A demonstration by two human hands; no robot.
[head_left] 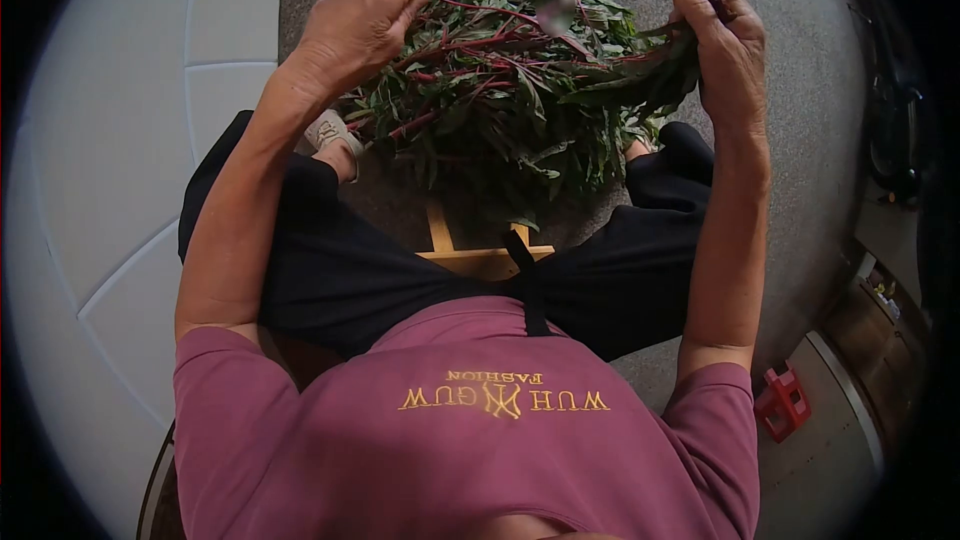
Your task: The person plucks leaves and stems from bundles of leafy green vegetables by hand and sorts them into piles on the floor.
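A large heap of leafy stems (500, 130), dark green with reddish-purple stalks, lies on the ground between my feet. Over the heap's far left edge is my left hand (365, 20), fingers closed in a pinch. A dark leaf shows by its fingertips, but I cannot tell whether they grip it. My right hand (728, 40), at the heap's right side, is closed around a bunch of leafy stems (655, 70). The leaves droop from it to the left, towards the heap. Its fingers curl over and partly hide what lies in the palm.
Yellow wooden bars of a low stool (485, 262) show between my legs. Pale tiles (110, 190) cover the left side, and rough grey ground (820, 70) lies to the right. A red plastic object (782, 403) is at the lower right. A dark object (895, 130) stands at the right edge.
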